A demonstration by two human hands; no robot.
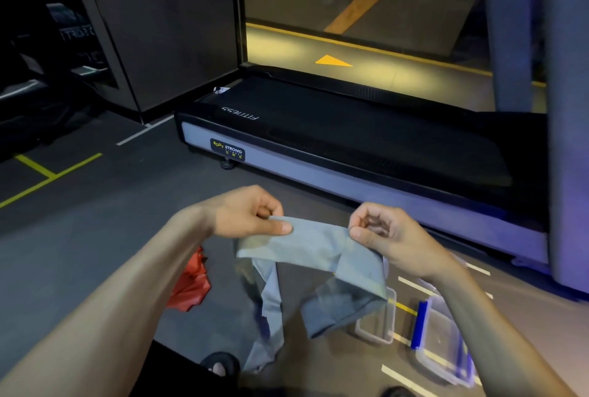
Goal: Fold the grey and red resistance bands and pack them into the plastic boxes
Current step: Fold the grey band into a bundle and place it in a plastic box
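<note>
I hold a grey resistance band (314,245) stretched flat between both hands at waist height. My left hand (245,215) pinches its left end, and my right hand (387,234) pinches its right end. The rest of the band hangs down in loose folds toward the floor. A crumpled red resistance band (191,285) lies on the floor under my left forearm. Below my right arm sit a clear plastic box (377,321) and another clear box with a blue clip (441,341), both on the floor.
A black treadmill (334,138) with a grey side rail stretches across the floor just ahead. A grey pillar (567,109) stands at the right. The dark floor (95,221) carries yellow and white lines. My sandalled foot (220,366) shows at the bottom.
</note>
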